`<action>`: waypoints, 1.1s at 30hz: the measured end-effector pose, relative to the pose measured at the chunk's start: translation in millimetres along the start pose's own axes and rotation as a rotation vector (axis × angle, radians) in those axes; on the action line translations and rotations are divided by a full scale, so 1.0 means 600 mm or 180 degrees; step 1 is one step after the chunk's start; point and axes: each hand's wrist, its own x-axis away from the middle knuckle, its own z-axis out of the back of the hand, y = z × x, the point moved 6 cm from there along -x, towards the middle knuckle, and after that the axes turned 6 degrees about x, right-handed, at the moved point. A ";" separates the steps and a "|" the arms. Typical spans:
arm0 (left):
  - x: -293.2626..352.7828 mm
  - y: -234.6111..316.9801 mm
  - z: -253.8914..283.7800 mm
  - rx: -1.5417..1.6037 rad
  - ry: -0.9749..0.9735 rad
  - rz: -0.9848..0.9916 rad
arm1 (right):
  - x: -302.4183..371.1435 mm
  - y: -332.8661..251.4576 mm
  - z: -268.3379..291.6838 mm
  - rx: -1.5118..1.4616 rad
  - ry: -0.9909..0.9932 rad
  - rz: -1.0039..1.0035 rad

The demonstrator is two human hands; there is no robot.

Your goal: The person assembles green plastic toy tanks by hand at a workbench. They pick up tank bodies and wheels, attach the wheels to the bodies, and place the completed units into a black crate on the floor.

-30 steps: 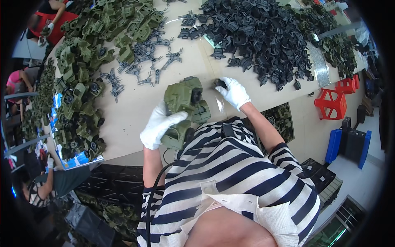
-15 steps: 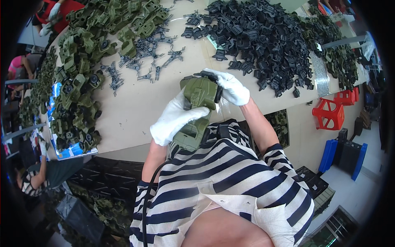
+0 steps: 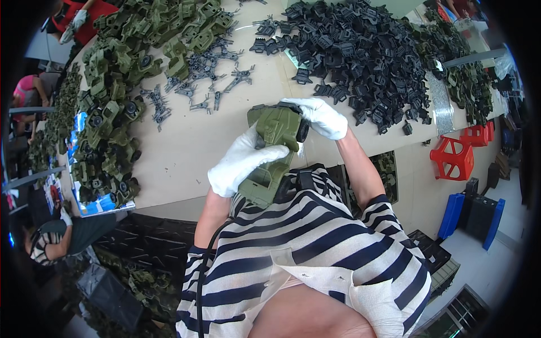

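Note:
A green toy military truck (image 3: 279, 125) with black wheels is held up in front of my striped shirt, its front end pointing away from me. My left hand (image 3: 243, 160), in a white glove, is closed round the truck's left side with the thumb across its top. At the far right corner my gloved right hand (image 3: 322, 117) is closed, its fingers bent over a black part (image 3: 288, 106) at the truck's front end. The fingertips are partly hidden there. A black wheel (image 3: 302, 133) shows just below the right hand.
A large heap of black plastic parts (image 3: 360, 56) covers the table's far right. Grey frame-like parts (image 3: 205, 73) lie at the far left of centre, beside piled green truck bodies (image 3: 112, 107). Red stools (image 3: 452, 158) stand at the right. Other people sit along the left.
The right hand has shifted slightly right and nearer to me along the truck's front. The left hand keeps its hold, and the truck has barely moved.

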 end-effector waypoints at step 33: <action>-0.085 -0.018 0.048 -0.1516 0.1148 -0.2189 | 0.004 0.020 -0.053 0.2166 0.2878 0.0998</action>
